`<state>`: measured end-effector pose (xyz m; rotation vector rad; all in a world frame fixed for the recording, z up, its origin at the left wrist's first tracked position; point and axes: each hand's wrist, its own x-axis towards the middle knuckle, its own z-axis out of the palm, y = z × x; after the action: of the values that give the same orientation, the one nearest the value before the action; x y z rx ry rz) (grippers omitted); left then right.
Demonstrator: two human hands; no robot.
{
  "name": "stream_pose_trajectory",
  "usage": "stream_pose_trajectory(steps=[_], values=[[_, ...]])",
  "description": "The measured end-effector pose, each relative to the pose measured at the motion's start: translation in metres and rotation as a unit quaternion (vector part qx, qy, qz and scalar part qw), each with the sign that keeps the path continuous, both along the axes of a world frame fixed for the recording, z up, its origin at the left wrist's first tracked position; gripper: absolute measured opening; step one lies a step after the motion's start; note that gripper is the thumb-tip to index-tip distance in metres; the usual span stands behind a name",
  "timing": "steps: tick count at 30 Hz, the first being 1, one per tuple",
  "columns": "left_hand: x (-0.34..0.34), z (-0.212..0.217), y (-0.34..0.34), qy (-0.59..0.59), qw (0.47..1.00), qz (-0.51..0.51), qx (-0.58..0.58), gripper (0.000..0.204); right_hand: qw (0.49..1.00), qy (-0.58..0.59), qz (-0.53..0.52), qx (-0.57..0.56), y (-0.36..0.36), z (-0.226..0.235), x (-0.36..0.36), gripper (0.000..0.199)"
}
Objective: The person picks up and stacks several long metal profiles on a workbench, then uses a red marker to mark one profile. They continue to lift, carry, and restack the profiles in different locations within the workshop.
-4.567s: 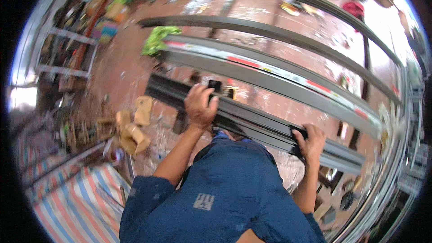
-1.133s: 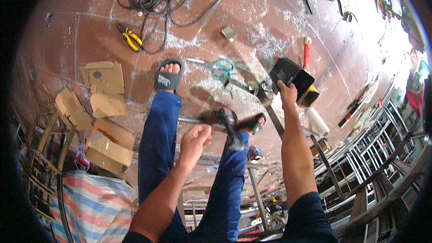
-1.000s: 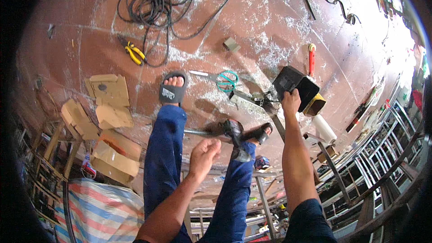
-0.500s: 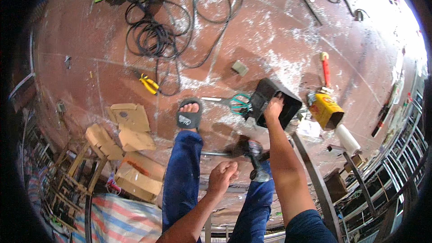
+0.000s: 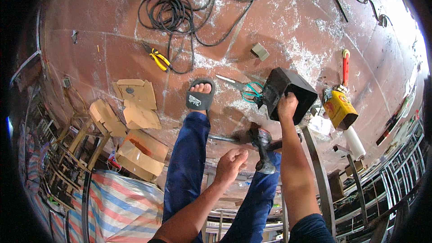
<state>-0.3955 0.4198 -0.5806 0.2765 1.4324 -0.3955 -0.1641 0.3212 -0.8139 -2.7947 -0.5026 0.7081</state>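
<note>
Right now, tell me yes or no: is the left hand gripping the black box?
No. The right hand grips the black box; the left hand hangs loosely curled and empty beside the knee.

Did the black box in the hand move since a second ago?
Yes. The right hand carried the black box left, away from the yellow can it sat against, toward the green-handled scissors.
</note>
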Motion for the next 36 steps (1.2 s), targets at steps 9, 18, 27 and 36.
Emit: stream_pose_trajectory(steps=[9,18,27,36], values=[[0.005,0.005,0.002,0.009,0.999,-0.037,0.032,0.049,0.899,0.216,-0.281,0.257,0.000,0.051,0.012,0.017],[0.008,0.010,0.006,-0.087,0.990,-0.017,0.111,0.033,0.725,0.367,-0.488,0.319,0.011,0.222,-0.081,0.021],[-0.028,0.141,0.024,-0.260,0.944,0.009,0.203,0.019,0.759,0.439,-0.427,0.220,0.031,0.429,-0.150,0.030],[-0.013,0.361,0.068,-0.261,0.869,-0.118,0.403,0.013,0.714,0.480,-0.386,0.332,0.046,0.634,-0.144,0.040]])
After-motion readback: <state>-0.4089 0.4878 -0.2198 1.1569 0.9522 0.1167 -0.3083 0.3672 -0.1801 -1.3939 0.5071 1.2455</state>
